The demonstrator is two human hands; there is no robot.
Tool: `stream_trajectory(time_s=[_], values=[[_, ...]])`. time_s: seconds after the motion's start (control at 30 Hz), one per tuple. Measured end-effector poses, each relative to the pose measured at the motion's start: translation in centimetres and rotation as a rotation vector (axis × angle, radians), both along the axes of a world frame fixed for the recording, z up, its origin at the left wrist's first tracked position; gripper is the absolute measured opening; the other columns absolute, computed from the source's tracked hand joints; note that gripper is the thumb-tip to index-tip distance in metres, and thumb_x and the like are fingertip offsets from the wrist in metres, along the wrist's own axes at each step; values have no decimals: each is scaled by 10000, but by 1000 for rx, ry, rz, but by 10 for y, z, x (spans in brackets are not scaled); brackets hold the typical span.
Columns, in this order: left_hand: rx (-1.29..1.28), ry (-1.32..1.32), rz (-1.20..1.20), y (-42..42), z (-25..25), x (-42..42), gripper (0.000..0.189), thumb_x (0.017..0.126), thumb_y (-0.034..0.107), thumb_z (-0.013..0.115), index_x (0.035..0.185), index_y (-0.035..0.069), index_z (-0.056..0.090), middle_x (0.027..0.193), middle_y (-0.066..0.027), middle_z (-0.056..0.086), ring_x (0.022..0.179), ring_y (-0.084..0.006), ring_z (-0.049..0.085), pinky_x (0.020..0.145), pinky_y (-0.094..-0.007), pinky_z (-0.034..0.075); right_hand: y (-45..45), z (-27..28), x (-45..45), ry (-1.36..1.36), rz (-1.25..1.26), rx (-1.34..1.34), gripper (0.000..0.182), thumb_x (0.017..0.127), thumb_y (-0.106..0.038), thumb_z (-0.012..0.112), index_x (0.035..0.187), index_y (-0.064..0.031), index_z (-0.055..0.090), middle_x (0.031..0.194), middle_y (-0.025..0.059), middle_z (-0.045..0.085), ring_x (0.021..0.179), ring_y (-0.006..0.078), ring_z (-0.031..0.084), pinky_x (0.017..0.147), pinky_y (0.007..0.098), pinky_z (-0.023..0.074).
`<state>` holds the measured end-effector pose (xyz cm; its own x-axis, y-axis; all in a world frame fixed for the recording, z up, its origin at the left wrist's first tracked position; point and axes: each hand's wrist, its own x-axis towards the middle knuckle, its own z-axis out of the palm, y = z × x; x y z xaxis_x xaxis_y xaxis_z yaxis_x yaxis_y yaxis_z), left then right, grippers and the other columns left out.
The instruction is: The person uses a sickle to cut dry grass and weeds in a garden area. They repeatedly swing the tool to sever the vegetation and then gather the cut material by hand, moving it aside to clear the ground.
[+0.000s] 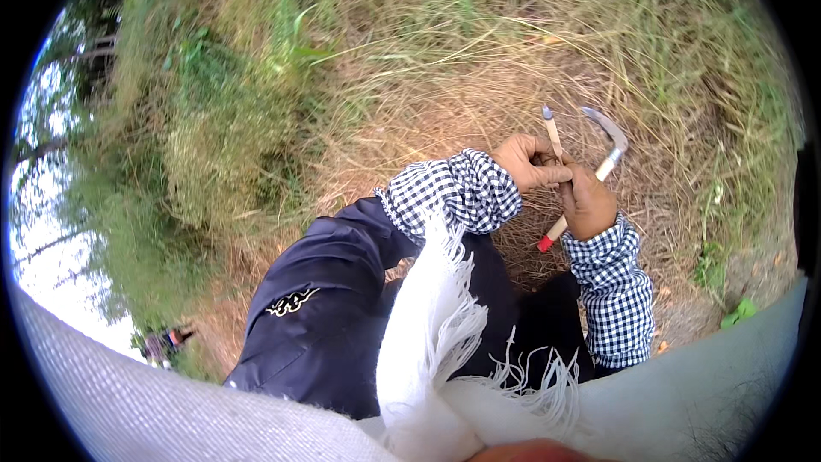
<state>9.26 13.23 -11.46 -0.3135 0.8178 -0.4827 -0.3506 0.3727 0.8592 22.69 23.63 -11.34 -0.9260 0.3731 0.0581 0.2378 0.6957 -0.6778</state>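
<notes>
My left hand (530, 162) and my right hand (587, 197) meet in front of my knees, fingertips together. Between the fingers of my left hand stands a slim pale stick-like thing with a dark grey tip (553, 131); its lower end is hidden by the fingers, and I cannot tell just what it is. A sickle (606, 167) with a curved metal blade and a pale wooden handle, red at the butt, passes behind my right hand. Whether the right fingers grip the sickle or it lies on the ground is hidden. Both sleeves are black-and-white checked.
Dry cut grass (410, 122) covers the ground ahead, with taller grass and bushes (224, 160) to the left. A fringed white scarf (426, 333) hangs over my dark trousers (321, 321). A person (157, 345) is far off at the lower left.
</notes>
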Motion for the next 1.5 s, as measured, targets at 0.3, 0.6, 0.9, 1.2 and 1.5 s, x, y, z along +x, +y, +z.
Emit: stream_trajectory(time_s=[0.3, 0.6, 0.9, 1.2, 1.5], values=[[96, 79, 869, -155, 37, -11, 134, 749, 55, 685, 863, -13, 670, 810, -102, 670, 742, -126, 615, 672, -248, 494, -86, 37, -95, 92, 438, 41, 165, 814, -148, 597, 956, -64, 587, 855, 130, 610, 726, 278, 607, 622, 338, 493], [-777, -64, 1629, -459, 0, 13, 194, 762, 105, 690, 875, -44, 639, 804, -135, 659, 723, -189, 646, 623, -271, 557, -95, -16, -59, -199, 491, 32, 151, 846, -140, 550, 952, -41, 591, 866, 158, 627, 768, 281, 628, 660, 340, 503], [-773, 88, 1773, -505, -58, -25, 219, 822, 153, 629, 920, -43, 626, 849, -109, 663, 752, -151, 632, 675, -244, 519, -74, -36, -42, -534, 554, 86, 169, 874, -182, 518, 966, -54, 577, 901, 176, 622, 756, 317, 624, 629, 372, 506], [-851, -9, 1751, -497, -89, -49, 229, 828, 143, 621, 922, -66, 628, 849, -118, 663, 763, -165, 634, 642, -260, 523, -69, -32, -41, -608, 501, 71, 174, 874, -186, 534, 982, -57, 577, 917, 158, 636, 798, 279, 640, 668, 349, 527], [-866, -92, 1689, -500, -114, -59, 254, 856, 126, 577, 985, -93, 570, 857, -145, 659, 734, -151, 633, 640, -226, 502, -60, -39, -33, -581, 418, 3, 185, 877, -163, 530, 1004, -43, 589, 963, 178, 632, 859, 252, 640, 719, 346, 536]])
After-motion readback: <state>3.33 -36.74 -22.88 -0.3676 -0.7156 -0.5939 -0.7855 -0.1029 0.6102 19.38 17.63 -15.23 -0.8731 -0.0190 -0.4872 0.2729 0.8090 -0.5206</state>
